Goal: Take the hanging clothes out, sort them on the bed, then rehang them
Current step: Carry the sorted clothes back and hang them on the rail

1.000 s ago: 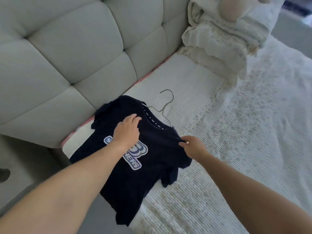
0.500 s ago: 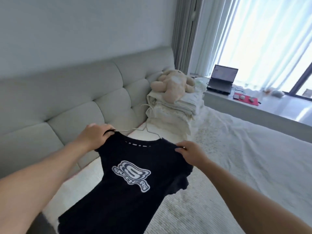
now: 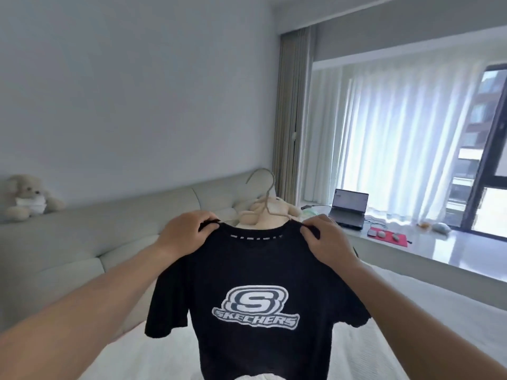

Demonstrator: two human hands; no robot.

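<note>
A black T-shirt (image 3: 258, 270) with a white Skechers logo hangs in the air above the bed (image 3: 411, 311), front side toward me. It sits on a pale wire hanger (image 3: 267, 193) whose hook rises above the collar. My left hand (image 3: 186, 231) grips the shirt's left shoulder and my right hand (image 3: 326, 242) grips the right shoulder, both at the neckline. The hanger's arms are hidden inside the shirt.
A padded grey headboard (image 3: 96, 237) runs along the left with a teddy bear (image 3: 27, 198) on top. Behind the shirt lies a plush toy (image 3: 274, 212) on folded bedding. A laptop (image 3: 348, 208) and small items sit on the window ledge (image 3: 439, 253).
The shirt lay flat on the bed one second ago. Both hands took its shoulders and lifted it upright with the hanger inside, and my view rose toward the window.
</note>
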